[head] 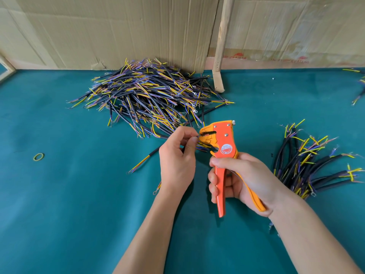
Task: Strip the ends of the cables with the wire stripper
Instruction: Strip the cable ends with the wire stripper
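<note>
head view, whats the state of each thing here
wire stripper: upright, handles gripped by right hand, mouth at a wire end
left hand: pinching a thin wire at the stripper's mouth
big cable pile: heaped by the cardboard
small cable pile: lying at right
rubber band: flat on mat

The felt-covered tabletop (79, 194) is plain teal green. The plastic-handled wire stripper (223, 147) is orange with a yellower jaw and a round red-and-white label. The heaped short cables (146, 95) have black sheaths with yellow, blue and purple cores. The creased cardboard backing (98, 30) is plain tan.
</note>
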`<state>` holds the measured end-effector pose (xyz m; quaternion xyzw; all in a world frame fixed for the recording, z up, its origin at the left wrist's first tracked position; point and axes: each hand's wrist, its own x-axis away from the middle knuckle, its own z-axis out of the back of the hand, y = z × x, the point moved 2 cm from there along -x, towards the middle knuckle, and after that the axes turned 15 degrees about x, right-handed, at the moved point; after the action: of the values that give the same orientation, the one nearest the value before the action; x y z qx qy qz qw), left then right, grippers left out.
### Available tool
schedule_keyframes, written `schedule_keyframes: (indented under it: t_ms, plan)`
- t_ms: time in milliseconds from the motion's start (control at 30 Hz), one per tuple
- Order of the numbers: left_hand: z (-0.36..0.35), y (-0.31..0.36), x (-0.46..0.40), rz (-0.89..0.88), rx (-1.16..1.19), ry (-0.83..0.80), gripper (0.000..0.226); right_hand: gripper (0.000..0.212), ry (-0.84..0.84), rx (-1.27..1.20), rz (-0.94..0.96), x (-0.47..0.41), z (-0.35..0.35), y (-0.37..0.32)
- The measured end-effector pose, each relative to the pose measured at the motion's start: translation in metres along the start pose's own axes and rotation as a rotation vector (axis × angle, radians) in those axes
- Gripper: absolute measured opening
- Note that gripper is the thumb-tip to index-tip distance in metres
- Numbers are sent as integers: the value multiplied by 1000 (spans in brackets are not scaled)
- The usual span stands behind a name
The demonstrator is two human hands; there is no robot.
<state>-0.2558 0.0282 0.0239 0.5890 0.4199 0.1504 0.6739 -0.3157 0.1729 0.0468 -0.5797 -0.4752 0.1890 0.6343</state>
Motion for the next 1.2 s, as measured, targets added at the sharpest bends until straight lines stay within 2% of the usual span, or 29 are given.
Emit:
schedule_keyframes:
  t_ms: [200,367,800,1200]
  plan:
    - [1,-1,0,1,-2,10,15,22,3,-9,9,-1,1,2]
    - [1,-1,-1,-4,0,5,16,27,8,-3,2,-2,0,2]
    - [2,-4,-1,22,36,8,17,15,2,-1,12,-1,0,2]
    - [3,-5,-2,31,66,10,16,16,-19,-39,-15,-1,-1,1]
